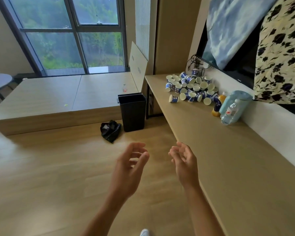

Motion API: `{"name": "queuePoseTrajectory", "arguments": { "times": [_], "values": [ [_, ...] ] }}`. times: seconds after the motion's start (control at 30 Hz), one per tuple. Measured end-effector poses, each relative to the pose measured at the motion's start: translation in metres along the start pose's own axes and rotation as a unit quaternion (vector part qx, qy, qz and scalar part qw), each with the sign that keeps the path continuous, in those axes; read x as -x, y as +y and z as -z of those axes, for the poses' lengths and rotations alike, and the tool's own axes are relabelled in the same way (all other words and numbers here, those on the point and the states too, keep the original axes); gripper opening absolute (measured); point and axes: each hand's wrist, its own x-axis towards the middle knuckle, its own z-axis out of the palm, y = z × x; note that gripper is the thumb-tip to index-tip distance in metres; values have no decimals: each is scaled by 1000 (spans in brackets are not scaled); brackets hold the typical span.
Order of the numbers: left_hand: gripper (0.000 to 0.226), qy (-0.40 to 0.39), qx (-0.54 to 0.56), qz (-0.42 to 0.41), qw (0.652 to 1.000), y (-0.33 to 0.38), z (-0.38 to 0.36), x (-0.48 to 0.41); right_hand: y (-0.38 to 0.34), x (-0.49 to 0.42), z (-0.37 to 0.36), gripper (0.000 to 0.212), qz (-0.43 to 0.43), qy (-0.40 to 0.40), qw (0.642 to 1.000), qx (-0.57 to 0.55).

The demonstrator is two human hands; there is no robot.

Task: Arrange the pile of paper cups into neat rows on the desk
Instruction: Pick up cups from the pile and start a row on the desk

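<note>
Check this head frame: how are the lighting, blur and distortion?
Head view: soft daylight from the window, no harsh glare; wide-angle distortion tilts the window bars and desk edge; the pile of paper cups is readable but small; left hand and right hand slightly soft; frame's left edge smeared.

Left hand [129,161] and right hand [184,160]: both bare. Left forearm [107,208] and right forearm [200,208] bare too, uncovered right down to the near edge of view; slim wrists, long slender fingers. Near edge, between the forearms: rounded white toe of a shoe [144,233], partly cut off.
</note>
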Motion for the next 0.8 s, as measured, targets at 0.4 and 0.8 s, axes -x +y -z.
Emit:
{"name": "queuePoseTrajectory", "arguments": {
  "times": [0.4, 0.8],
  "values": [
    [23, -40, -14, 4, 999, -19, -35, -176, -3, -163, -42, 43, -29, 15, 999, 19],
    [17, -143, 20, -1, 990, -77, -63, -372, 21, -306, -92, 41, -71, 100, 991, 52]
  ]
}}
